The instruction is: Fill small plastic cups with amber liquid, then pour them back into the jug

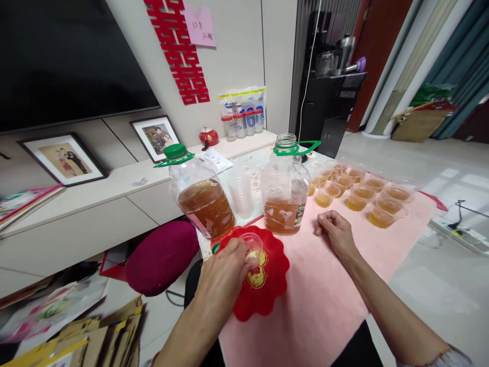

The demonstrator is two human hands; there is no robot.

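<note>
My left hand [227,267] grips a clear plastic cup [252,245] above a scalloped red plate [273,298] with a gold pattern in its middle. The cup looks to have no drink in it. Fingers curled, my right hand [336,232] hovers at or just above the pink cloth [324,285], with nothing visible in it. Between the hands and behind the plate stands an uncapped jug [284,211], partly filled with amber liquid, a green handle ring at its neck. A second jug [206,204], green-capped, stands to its left. A stack of clear cups [241,193] is between the jugs.
Several cups of amber liquid [359,196] are grouped at the back right of the cloth. A magenta stool [164,257] stands left of the table. Red-lidded jars [239,126] and picture frames [64,159] line the cabinet behind. A power strip [462,234] is at far right.
</note>
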